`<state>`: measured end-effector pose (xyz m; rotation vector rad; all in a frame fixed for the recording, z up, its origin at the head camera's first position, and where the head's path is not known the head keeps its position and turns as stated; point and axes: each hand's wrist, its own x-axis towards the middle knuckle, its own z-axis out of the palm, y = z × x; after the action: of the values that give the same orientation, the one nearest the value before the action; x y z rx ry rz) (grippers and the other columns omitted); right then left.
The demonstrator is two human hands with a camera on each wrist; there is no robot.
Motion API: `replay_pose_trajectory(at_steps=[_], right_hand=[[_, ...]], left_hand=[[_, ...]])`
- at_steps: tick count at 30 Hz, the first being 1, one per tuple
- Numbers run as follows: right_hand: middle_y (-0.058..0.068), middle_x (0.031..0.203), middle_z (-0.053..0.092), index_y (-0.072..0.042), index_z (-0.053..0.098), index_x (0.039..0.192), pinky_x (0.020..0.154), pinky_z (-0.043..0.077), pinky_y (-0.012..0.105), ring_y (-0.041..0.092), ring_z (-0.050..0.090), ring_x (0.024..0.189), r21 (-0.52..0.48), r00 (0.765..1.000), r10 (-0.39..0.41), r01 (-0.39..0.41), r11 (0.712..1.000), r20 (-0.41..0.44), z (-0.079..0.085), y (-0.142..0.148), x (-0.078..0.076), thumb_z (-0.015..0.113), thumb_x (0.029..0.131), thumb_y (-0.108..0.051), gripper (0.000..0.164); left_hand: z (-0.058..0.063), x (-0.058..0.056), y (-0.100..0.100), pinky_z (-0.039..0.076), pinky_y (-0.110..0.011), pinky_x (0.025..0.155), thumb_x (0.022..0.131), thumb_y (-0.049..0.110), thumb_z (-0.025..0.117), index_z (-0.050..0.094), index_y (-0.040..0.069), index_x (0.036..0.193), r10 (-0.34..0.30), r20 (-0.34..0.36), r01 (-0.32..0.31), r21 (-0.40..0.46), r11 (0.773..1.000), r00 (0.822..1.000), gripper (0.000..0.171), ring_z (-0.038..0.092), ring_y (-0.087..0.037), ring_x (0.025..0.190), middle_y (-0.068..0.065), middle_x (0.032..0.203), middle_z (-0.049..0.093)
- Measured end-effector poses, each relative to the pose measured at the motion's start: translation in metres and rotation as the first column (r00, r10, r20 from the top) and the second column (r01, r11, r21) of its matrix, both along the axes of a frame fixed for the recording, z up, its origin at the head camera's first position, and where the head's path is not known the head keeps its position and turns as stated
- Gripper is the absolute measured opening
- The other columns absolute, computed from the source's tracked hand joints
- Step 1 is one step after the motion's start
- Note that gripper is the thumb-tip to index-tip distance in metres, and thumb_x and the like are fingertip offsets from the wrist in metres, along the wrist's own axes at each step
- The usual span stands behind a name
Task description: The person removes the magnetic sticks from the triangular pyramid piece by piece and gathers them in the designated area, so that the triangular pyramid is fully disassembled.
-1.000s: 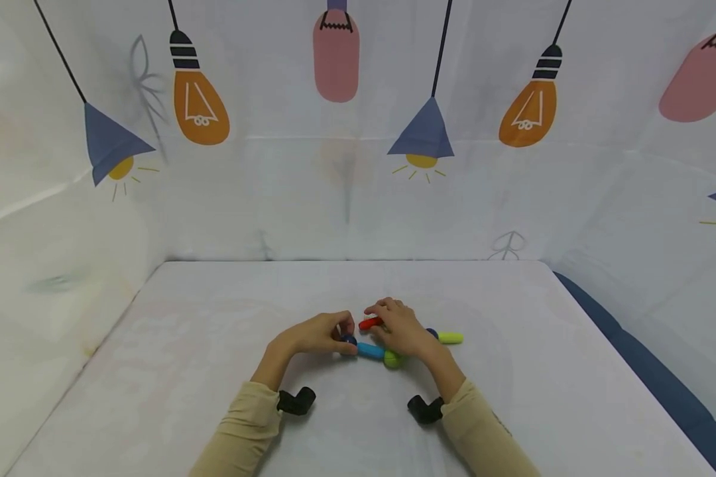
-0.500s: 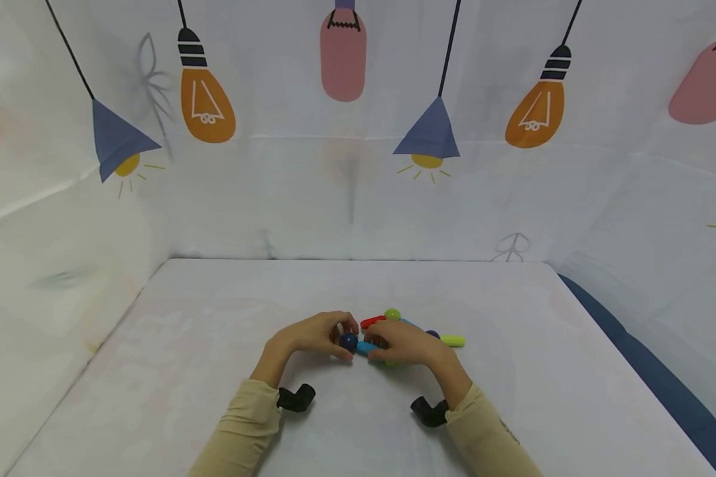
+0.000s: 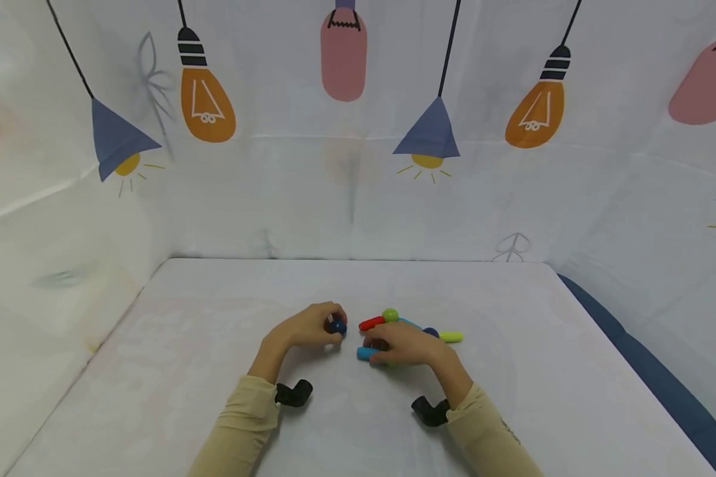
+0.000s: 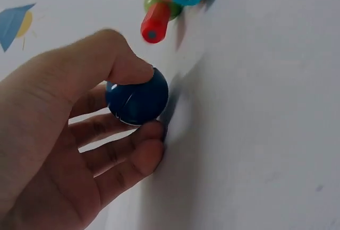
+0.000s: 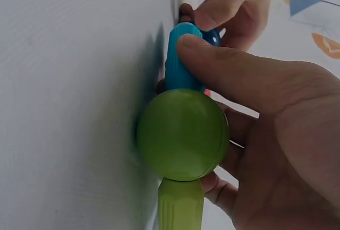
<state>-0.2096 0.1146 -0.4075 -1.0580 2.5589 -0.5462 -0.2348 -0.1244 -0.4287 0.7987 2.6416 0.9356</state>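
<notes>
My left hand [image 3: 304,328] pinches a dark blue ball [image 4: 137,97] between thumb and fingers, a little left of the other pieces. A bright blue rod [image 5: 178,62] is held by my right hand [image 3: 408,344], whose thumb lies along it. One end of that rod meets a green ball [image 5: 183,134], and a yellow-green rod [image 5: 180,203] joins the ball's other side. The free end of the blue rod points toward my left hand, apart from the dark blue ball. In the head view my right hand mostly covers the green ball.
Just behind my right hand lie a red rod [image 3: 370,323], a second green ball [image 3: 390,315] and another blue rod [image 3: 410,323]. Farther right are a second dark blue ball [image 3: 431,332] and a yellow-green rod end [image 3: 451,336]. All are on a white table [image 3: 227,291].
The dark blue ball has come away from the blue rod's end and moved left and back with my left hand. My right hand has shifted from near the red rod onto the blue rod.
</notes>
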Motion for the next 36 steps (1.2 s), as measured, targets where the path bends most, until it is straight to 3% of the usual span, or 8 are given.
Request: replay_pose_trajectory(at_steps=[6, 11, 16, 21, 28, 31, 33, 36], right_hand=[[-0.011, 0.086, 0.059, -0.015, 0.065, 0.106, 0.070, 0.044, 0.020, 0.004, 0.051, 0.076, -0.020, 1.000, -0.014, 0.014, 1.000, -0.014, -0.002, -0.002, -0.003, 0.067, 0.088, -0.028, 0.022], [-0.012, 0.088, 0.059, -0.017, 0.065, 0.105, 0.073, 0.045, 0.019, 0.004, 0.052, 0.079, -0.027, 0.999, -0.030, 0.030, 0.999, -0.019, -0.003, -0.002, -0.005, 0.068, 0.087, -0.030, 0.022], [-0.011, 0.091, 0.059, -0.019, 0.065, 0.104, 0.075, 0.045, 0.020, 0.003, 0.051, 0.082, -0.051, 0.999, -0.041, 0.039, 0.998, -0.035, -0.007, -0.003, -0.005, 0.068, 0.087, -0.031, 0.021], [-0.007, 0.100, 0.059, -0.020, 0.065, 0.104, 0.083, 0.044, 0.025, 0.008, 0.049, 0.094, -0.090, 0.994, -0.086, 0.081, 0.993, -0.060, -0.005, 0.000, -0.007, 0.065, 0.089, -0.031, 0.018], [-0.007, 0.093, 0.055, -0.018, 0.064, 0.101, 0.078, 0.045, 0.027, 0.011, 0.051, 0.088, -0.092, 0.993, -0.113, 0.117, 0.989, 0.043, 0.010, 0.010, -0.007, 0.066, 0.088, -0.026, 0.015], [-0.006, 0.090, 0.055, -0.017, 0.063, 0.099, 0.078, 0.044, 0.028, 0.012, 0.049, 0.087, -0.050, 0.991, -0.102, 0.107, 0.993, 0.087, 0.013, 0.014, -0.006, 0.070, 0.084, -0.022, 0.017], [-0.004, 0.090, 0.054, -0.017, 0.063, 0.099, 0.077, 0.044, 0.029, 0.013, 0.048, 0.087, -0.033, 0.989, -0.103, 0.107, 0.994, 0.109, 0.013, 0.014, -0.005, 0.072, 0.082, -0.022, 0.020], [-0.002, 0.090, 0.054, -0.016, 0.062, 0.100, 0.075, 0.043, 0.030, 0.014, 0.048, 0.086, -0.035, 0.986, -0.107, 0.112, 0.993, 0.126, 0.010, 0.013, -0.005, 0.073, 0.081, -0.021, 0.022]], left_hand=[[0.000, -0.018, -0.005, 0.048, -0.028, 0.072, 0.086, 0.025, 0.070, 0.060, 0.012, 0.111, 0.172, -0.073, -0.169, 0.052, 0.984, 0.982, 0.031, 0.058, -0.014, 0.086, -0.003, 0.101, 0.063], [0.004, -0.045, 0.002, 0.048, -0.038, 0.078, 0.087, 0.027, 0.068, 0.059, 0.015, 0.115, 0.299, -0.139, -0.299, 0.025, 0.954, 0.944, 0.032, 0.059, -0.020, 0.096, -0.005, 0.107, 0.063], [-0.001, -0.065, 0.004, 0.049, -0.045, 0.081, 0.087, 0.027, 0.066, 0.058, 0.014, 0.119, 0.346, -0.175, -0.357, -0.034, 0.933, 0.922, 0.035, 0.059, -0.025, 0.101, -0.009, 0.112, 0.062], [-0.009, -0.067, 0.008, 0.050, -0.046, 0.077, 0.087, 0.027, 0.066, 0.056, 0.014, 0.122, 0.352, -0.219, -0.369, -0.041, 0.928, 0.910, 0.039, 0.058, -0.026, 0.099, -0.010, 0.111, 0.060], [-0.003, -0.053, 0.004, 0.051, -0.047, 0.078, 0.086, 0.030, 0.068, 0.053, 0.013, 0.128, 0.370, -0.318, -0.397, -0.023, 0.918, 0.873, 0.048, 0.054, -0.031, 0.107, -0.015, 0.126, 0.050], [0.002, -0.040, 0.004, 0.051, -0.040, 0.078, 0.088, 0.026, 0.066, 0.057, 0.012, 0.121, 0.322, -0.331, -0.340, 0.004, 0.940, 0.887, 0.037, 0.055, -0.025, 0.099, -0.011, 0.116, 0.055], [0.007, -0.031, 0.004, 0.050, -0.033, 0.074, 0.090, 0.023, 0.063, 0.061, 0.012, 0.112, 0.240, -0.305, -0.250, 0.006, 0.968, 0.922, 0.025, 0.055, -0.018, 0.089, -0.006, 0.104, 0.059], [0.015, -0.016, 0.005, 0.047, -0.026, 0.072, 0.092, 0.022, 0.060, 0.063, 0.015, 0.101, 0.017, -0.189, -0.024, -0.033, 0.999, 0.982, 0.012, 0.055, -0.011, 0.083, 0.003, 0.093, 0.061]])
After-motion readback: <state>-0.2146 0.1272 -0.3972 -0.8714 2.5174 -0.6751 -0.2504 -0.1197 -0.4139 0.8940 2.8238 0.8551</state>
